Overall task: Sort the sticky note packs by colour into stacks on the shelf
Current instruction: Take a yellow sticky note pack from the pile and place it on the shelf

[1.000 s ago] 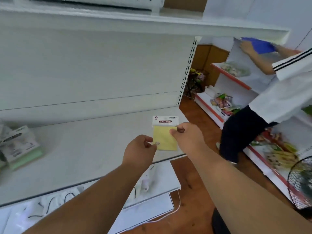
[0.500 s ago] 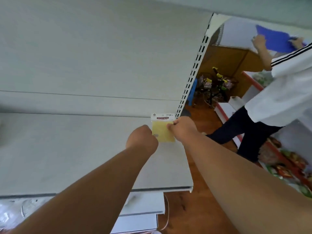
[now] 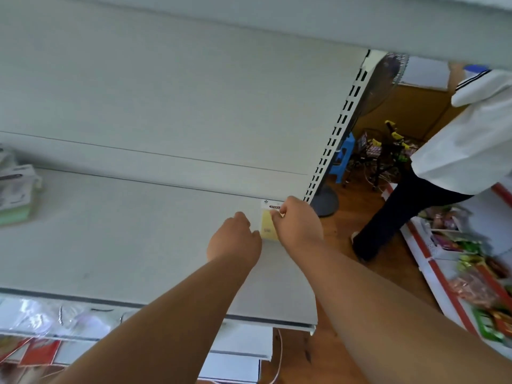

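While both hands reach to the far right corner of the flat white metal shelf (image 3: 133,234), the person is putting down a thin square yellow sticky note pack with a white paper header (image 3: 268,223). The right hand (image 3: 297,221) pinches its top edge with curled fingers. The left hand (image 3: 235,241) is curled beside the lower left edge; I cannot tell if it grips. The pack looks low over the shelf, maybe touching. Next, I think, it must lie flat and be let go. A green pack (image 3: 15,214) sits far left, blurry.
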The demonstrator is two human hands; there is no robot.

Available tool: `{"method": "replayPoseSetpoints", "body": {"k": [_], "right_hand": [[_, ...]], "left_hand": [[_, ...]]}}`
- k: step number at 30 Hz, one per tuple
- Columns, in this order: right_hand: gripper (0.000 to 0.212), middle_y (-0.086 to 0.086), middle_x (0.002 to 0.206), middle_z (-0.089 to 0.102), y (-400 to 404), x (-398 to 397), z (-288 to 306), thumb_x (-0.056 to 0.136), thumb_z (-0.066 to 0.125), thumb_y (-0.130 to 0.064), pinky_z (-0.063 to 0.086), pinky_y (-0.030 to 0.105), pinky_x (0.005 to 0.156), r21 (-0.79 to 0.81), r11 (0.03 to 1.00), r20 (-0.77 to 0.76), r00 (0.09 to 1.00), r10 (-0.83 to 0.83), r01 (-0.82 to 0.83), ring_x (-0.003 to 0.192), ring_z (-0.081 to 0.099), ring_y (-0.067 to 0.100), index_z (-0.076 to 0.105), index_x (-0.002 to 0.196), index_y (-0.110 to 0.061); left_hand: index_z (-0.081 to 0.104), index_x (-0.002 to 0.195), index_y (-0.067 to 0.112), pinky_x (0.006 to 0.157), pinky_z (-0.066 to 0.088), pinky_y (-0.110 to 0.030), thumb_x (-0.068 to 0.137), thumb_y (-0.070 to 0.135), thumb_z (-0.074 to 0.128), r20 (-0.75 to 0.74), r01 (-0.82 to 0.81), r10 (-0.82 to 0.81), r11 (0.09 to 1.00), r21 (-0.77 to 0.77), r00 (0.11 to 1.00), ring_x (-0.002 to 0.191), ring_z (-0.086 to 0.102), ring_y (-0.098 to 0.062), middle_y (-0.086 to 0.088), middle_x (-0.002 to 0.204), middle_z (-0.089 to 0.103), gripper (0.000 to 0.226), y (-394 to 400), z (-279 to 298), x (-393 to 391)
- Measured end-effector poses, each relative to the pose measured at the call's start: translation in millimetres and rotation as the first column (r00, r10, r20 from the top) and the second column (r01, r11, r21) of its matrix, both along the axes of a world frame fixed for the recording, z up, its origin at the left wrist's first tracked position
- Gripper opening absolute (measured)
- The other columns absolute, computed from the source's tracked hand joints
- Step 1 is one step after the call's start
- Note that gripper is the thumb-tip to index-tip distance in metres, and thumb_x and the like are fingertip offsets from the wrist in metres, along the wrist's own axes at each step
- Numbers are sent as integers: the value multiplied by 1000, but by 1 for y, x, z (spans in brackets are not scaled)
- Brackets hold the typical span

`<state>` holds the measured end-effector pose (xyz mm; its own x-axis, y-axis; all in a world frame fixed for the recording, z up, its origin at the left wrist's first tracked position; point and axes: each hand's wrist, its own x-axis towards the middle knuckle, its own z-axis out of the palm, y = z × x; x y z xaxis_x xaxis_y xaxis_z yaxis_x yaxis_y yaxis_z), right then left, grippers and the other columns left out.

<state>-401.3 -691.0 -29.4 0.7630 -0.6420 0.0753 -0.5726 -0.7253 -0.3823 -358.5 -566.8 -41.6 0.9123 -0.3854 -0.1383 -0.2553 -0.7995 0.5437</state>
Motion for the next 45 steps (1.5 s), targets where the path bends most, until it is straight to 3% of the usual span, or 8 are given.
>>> {"method": "replayPoseSetpoints", "body": {"k": [13, 21, 27, 31, 34, 36, 41, 45], "right_hand": [[16, -8, 83, 63, 262, 107, 21, 89, 59, -39, 47, 28, 67, 156, 941, 259, 932, 254, -300, 77, 59, 14, 58, 91, -23], [12, -11, 80, 63, 439, 199, 35, 87, 62, -32, 45, 25, 64, 284, 850, 318, 880, 353, -444, 74, 58, 11, 61, 84, -21], [18, -5, 102, 68, 463, 284, 44, 90, 58, -33, 51, 28, 76, 286, 845, 227, 889, 398, -451, 90, 62, 16, 64, 102, -22], [33, 3, 122, 63, 463, 337, 48, 94, 53, -30, 43, 28, 84, 311, 846, 115, 901, 419, -433, 110, 59, 25, 60, 123, -16], [10, 1, 86, 59, 463, 365, 42, 93, 53, -24, 39, 29, 68, 374, 843, 54, 916, 397, -387, 88, 57, 27, 57, 84, -22], [25, -2, 67, 50, 465, 376, 38, 91, 57, -22, 37, 29, 62, 409, 842, 69, 932, 356, -352, 76, 54, 24, 49, 67, -20], [16, 6, 85, 73, 471, 378, 32, 83, 69, -16, 53, 32, 73, 620, 760, 162, 980, 120, -195, 80, 69, 24, 74, 97, -12], [10, 2, 79, 70, 477, 349, 31, 78, 72, -12, 46, 27, 55, 710, 691, 245, 967, -65, -133, 60, 61, 16, 65, 80, -19]], "left_hand": [[58, 107, 29, 69, 46, -27, 88, 32, 50, 115, -216, 219, 976, -35, 969, 80, 60, -14, 8, 98, 65, 20, 294, 17, 79], [58, 104, 30, 73, 49, -30, 87, 32, 51, 132, -360, 369, 929, -89, 920, 88, 60, -19, 7, 99, 65, 19, 464, 42, 170], [57, 113, 30, 67, 45, -28, 86, 32, 52, 2, -421, 428, 891, -167, 904, 83, 61, -14, 10, 96, 65, 27, 486, 45, 244], [52, 128, 22, 68, 48, -26, 89, 27, 61, -157, -424, 394, 851, -308, 905, 91, 62, -17, 7, 116, 60, 40, 484, 39, 291], [58, 109, 21, 74, 59, -37, 89, 20, 59, -315, -445, 344, 824, -351, 884, 87, 68, -25, 0, 105, 66, 20, 480, 33, 320], [61, 92, 21, 75, 60, -41, 88, 26, 55, -303, -433, 342, 842, -323, 890, 83, 70, -26, -2, 91, 71, 9, 478, 28, 334], [60, 91, 23, 68, 57, -36, 91, 35, 56, -344, -563, 448, 709, -425, 825, 79, 68, -24, 3, 84, 69, 12, 487, 26, 345], [57, 94, 22, 67, 56, -36, 89, 24, 65, -335, -487, 358, 709, -510, 871, 76, 66, -18, 5, 87, 67, 9, 501, 31, 333]]}}
